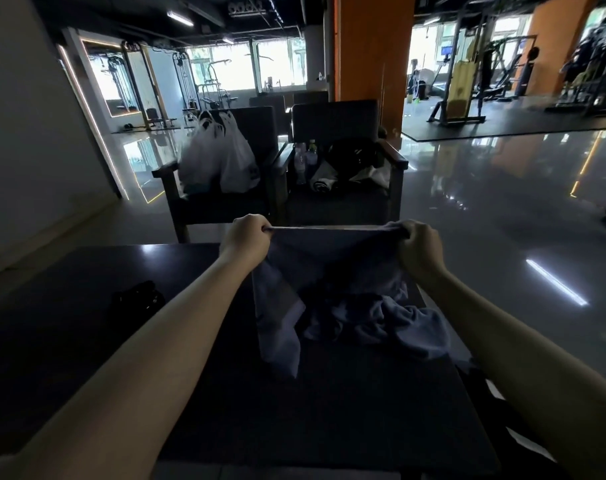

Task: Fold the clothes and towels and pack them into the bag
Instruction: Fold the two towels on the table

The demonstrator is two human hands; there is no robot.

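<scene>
A grey-blue towel [332, 289] hangs stretched between both hands above the dark table [329, 403]. My left hand [247, 237] pinches its upper left corner, and my right hand [421, 245] grips the bunched upper right corner. The top edge is pulled taut. The towel's lower part lies crumpled on the table, with one flap drooping toward me. A small black bundle [138, 299], possibly a bag, sits on the table's left side; I cannot tell what it is.
Two dark armchairs stand beyond the table. The left one [222, 199] holds white plastic bags [222, 157]. The right one [343, 199] holds bottles [305, 161] and dark clothing [353, 161]. An orange pillar [370, 46] and gym machines stand behind on a glossy floor.
</scene>
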